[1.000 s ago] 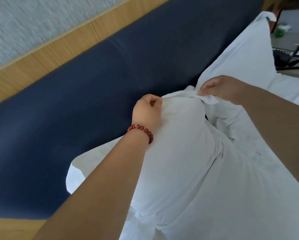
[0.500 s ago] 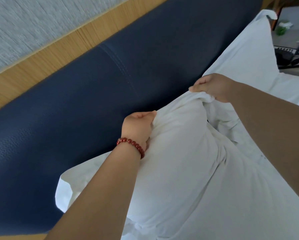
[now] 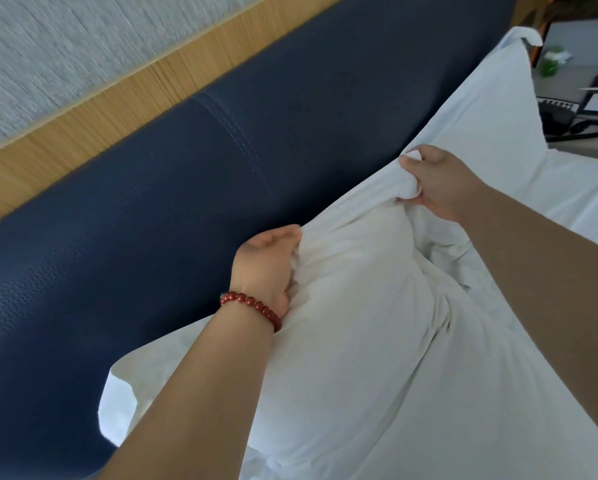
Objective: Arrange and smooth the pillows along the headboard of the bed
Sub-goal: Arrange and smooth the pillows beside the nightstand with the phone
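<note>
Pillow (image 3: 359, 323) lies at frame centre by the headboard (image 3: 134, 254), left hand (image 3: 266, 268) bunching its top edge & right hand (image 3: 442, 185) fisting the corner, so pull both ends evenly, w/o twisting, to flatten wrinkles; vs 1 s ago the hands are wider apart.

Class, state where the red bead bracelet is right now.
In the head view, the red bead bracelet circles the left wrist, between the navy headboard and the white pillow the left hand grips.

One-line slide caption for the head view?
Left hand and right hand grip the top edge of a white pillow by the navy headboard; red bead bracelet on left wrist.
</note>
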`<state>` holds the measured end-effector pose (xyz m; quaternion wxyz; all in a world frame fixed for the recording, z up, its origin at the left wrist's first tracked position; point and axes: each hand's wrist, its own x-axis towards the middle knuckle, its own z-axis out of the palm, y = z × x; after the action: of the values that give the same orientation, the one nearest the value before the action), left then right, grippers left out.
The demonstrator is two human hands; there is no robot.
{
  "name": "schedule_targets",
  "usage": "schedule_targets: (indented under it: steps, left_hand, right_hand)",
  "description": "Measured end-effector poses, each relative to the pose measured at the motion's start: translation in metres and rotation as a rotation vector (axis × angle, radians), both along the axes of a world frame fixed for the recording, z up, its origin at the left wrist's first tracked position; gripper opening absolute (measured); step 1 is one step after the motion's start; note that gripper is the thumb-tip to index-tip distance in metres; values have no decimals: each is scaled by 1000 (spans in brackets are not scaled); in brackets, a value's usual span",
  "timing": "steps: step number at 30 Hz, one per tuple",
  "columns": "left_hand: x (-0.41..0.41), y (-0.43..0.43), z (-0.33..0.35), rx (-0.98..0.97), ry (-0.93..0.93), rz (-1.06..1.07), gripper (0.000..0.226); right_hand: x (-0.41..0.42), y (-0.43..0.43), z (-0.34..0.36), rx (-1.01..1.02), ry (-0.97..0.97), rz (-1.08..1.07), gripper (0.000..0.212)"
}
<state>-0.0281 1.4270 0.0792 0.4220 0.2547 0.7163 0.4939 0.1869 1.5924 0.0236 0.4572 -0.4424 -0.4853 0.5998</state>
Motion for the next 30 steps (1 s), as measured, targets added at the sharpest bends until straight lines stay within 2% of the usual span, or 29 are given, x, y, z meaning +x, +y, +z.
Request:
schedule_targets:
  steps: [2,4,7,9,11,12,14,17,19,20,22,24,27,28,30]
  left_hand:
    - [4,0,2,40,217,-20,11]
    - [4,2,1,86,417,-83,16]
    - [1,0,-2,104,589,-155,25]
    - [-2,-8,-5,131,696,-199,31]
    - [1,-21,-6,232,887,-245,33]
    - [3,-28,-10,311,992,-268,33]
    - [8,-41,-20,384,1186,-343,36]
    - [14,-57,-39,164,1416,-504,56]
    - [17,-64,-46,20,1502,-559,62]
    - [17,-65,-48,-24,1515,-583,64]
    - [16,-67,-48,-107,1505,-652,68]
    - [12,-68,-47,-155,1510,-649,68]
    - [9,-77,-44,-165,1547,-566,68]
    - [9,-81,-45,-114,1586,-519,67]
    - [5,-87,-50,61,1643,-449,60]
  right_hand:
    - [-11,6,5,39,-215,-94,20]
    - [-17,14,6,24,-400,-81,25]
    - [-20,19,1,58,-565,-49,30]
    - [-21,20,-5,80,-529,-118,34]
    - [-23,13,-8,20,-313,-188,37]
    - [-23,8,-10,31,-265,-223,40]
    - [-24,-8,-14,161,-359,-305,43]
    - [-32,-45,-24,441,-367,-366,36]
    - [-39,-67,-42,549,-401,-241,39]
    - [-41,-76,-51,505,-439,-158,42]
    - [-37,-91,-68,264,-449,-51,47]
    - [-30,-97,-81,146,-457,-85,52]
    - [-30,-107,-72,222,-530,-216,54]
    - [-34,-111,-63,298,-561,-250,53]
    - [-51,-126,-40,580,-625,-261,53]
